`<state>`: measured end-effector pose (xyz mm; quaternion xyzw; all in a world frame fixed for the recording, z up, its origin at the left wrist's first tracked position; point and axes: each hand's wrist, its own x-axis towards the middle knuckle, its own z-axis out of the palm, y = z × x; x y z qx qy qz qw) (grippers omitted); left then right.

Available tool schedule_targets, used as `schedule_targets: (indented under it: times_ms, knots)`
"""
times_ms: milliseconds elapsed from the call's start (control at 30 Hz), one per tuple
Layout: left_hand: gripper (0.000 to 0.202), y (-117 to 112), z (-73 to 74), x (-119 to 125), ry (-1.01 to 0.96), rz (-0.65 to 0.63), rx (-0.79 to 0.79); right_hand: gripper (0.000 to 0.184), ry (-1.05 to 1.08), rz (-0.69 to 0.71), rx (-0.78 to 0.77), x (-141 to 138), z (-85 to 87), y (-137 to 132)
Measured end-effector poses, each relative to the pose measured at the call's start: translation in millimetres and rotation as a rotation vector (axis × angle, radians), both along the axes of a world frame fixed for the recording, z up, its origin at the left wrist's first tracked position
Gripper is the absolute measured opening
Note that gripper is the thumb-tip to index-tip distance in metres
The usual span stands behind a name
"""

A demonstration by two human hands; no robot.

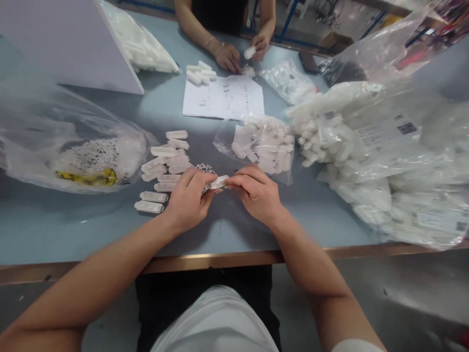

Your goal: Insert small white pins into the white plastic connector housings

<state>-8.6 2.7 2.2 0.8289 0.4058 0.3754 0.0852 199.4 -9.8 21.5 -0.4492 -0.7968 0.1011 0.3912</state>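
Observation:
Between my two hands is a small white plastic housing (219,182), held above the table. The fingers of my left hand (190,198) pinch its left end. My right hand (258,193) grips the right end with thumb and fingertips. Just behind the left fingers lies a little heap of tiny white pieces (205,168), partly hidden. Left of my left hand, several similar white housings (154,197) with marked faces lie in a loose pile. An open clear bag (273,146) of white plastic parts sits beyond my right hand.
A big clear bag (88,161) of tiny white pieces stands left, and large bags of white parts (388,161) fill the right. Across the table, a co-worker's hands (256,49) hold a white part near printed sheets (223,100). A white panel (80,44) stands upper left.

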Motion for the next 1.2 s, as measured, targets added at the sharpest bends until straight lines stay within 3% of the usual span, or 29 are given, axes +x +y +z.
schedule_targets:
  times_ms: [367,600,900,1000,1133,1200]
  knots:
    - [0.014,0,-0.5,1,-0.023,-0.016,-0.003,0.021,-0.030,0.026,0.159,1,-6.7,0]
    - [0.015,0,1.1,1,-0.018,-0.013,-0.010,0.021,-0.046,0.043,0.113,1,-8.2,0]
    - [0.014,1,-0.1,1,-0.030,-0.043,0.028,0.021,-0.049,0.045,0.233,-1,-6.2,0]
    - [0.013,2,-0.7,0,-0.024,-0.078,0.057,0.021,0.001,0.042,0.109,1,-3.2,0]
    - [0.012,4,0.9,-1,-0.052,-0.154,0.102,0.008,0.170,0.068,-0.235,7,0.3,4]
    - [0.013,4,2.6,-1,-0.055,-0.191,0.129,0.025,0.323,0.122,-0.433,10,0.3,6]
